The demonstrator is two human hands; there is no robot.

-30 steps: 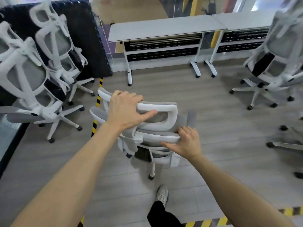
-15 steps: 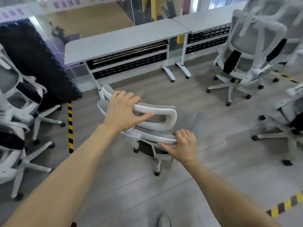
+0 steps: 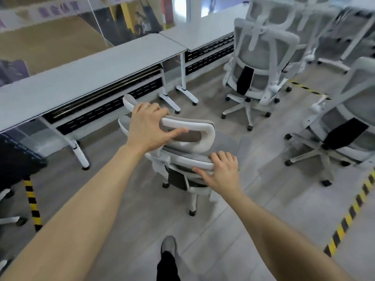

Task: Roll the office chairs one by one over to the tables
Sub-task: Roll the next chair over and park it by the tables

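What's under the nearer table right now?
Under the nearer table: black slotted panels and white wheeled legs. No chair there. Its left end is out of frame.

Two hands held a white office chair [image 3: 188,159] near the tables.

The left hand [image 3: 149,128] gripped the headrest [image 3: 192,128], with the thumb under its rim. The right hand [image 3: 221,172] curled over the top of the chair back. A long grey table [image 3: 91,74] stood just ahead, and a second table [image 3: 203,31] joined it. Two more white chairs [image 3: 261,63] stood to the right. Yellow and black tape [image 3: 349,216] ran on the floor.
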